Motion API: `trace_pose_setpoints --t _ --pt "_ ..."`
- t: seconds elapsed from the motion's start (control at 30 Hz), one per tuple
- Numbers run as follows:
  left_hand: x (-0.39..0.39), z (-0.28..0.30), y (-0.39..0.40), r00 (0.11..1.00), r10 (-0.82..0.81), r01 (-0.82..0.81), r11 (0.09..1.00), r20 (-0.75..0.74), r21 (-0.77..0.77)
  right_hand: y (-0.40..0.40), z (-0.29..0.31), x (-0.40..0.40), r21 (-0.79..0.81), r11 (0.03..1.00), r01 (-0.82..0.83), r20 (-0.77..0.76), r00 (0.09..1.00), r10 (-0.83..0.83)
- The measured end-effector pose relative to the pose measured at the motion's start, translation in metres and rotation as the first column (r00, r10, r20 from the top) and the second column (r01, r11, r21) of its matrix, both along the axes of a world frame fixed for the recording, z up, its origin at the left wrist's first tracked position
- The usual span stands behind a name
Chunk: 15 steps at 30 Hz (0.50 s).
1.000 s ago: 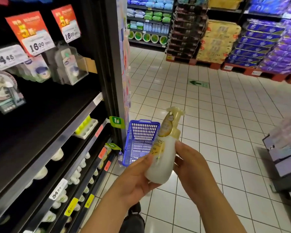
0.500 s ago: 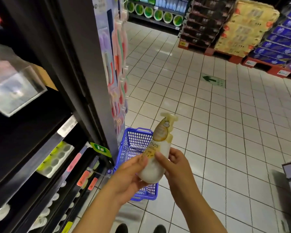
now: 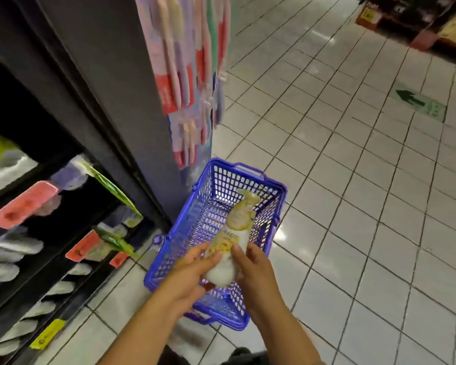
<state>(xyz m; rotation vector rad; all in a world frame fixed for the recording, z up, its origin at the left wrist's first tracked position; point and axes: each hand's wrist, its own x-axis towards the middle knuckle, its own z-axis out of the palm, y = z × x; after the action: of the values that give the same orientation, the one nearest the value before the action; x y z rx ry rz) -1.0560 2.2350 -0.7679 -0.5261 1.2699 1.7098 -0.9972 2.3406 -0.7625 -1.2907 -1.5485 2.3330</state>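
Observation:
A white pump bottle [image 3: 232, 241] with a yellow label and pale yellow pump head sits in both my hands. My left hand [image 3: 187, 275] grips its lower part from the left, and my right hand [image 3: 256, 275] grips it from the right. The bottle hangs over a blue plastic shopping basket [image 3: 271, 206] that stands on the tiled floor beside the shelf end. The inside of the basket looks bare where I can see it.
Dark store shelves [image 3: 50, 233] with white bottles and coloured price tags run along the left. Toothbrush packs [image 3: 192, 83] hang on the shelf end above the basket. White tiled floor with a green arrow sticker [image 3: 419, 102] spreads to the right; stacked goods stand at the far top right.
My view has tilted down and moved closer to the basket. Both hands have carried the bottle forward and lower, so it now hangs over the basket.

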Motion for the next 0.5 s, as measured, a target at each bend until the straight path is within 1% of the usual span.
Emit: trace_pose_setpoints --t 0.07,0.17,0.3,0.43,0.5 --pt "-0.004 -0.054 0.003 1.000 0.001 -0.001 0.999 -0.001 -0.048 0.001 -0.056 -0.006 0.008 1.000 -0.005 0.054 0.999 0.005" --pt "-0.013 -0.139 0.007 1.000 -0.005 0.004 0.998 -0.009 -0.066 0.001 -0.147 -0.017 -0.003 1.000 -0.005 0.079 0.997 0.005" --pt "-0.027 -0.240 0.014 0.999 -0.032 0.032 0.991 0.005 -0.133 0.003 -0.253 -0.035 -0.045 0.999 0.028 0.136 0.990 -0.022" --pt "-0.038 -0.315 0.020 0.994 -0.105 0.103 0.972 0.002 -0.212 0.002 -0.339 -0.044 -0.086 0.993 0.085 0.215 0.975 -0.065" --pt "-0.041 -0.341 0.025 0.987 -0.153 0.162 0.954 0.054 -0.251 0.000 -0.371 -0.047 -0.112 0.988 0.107 0.252 0.965 -0.076"
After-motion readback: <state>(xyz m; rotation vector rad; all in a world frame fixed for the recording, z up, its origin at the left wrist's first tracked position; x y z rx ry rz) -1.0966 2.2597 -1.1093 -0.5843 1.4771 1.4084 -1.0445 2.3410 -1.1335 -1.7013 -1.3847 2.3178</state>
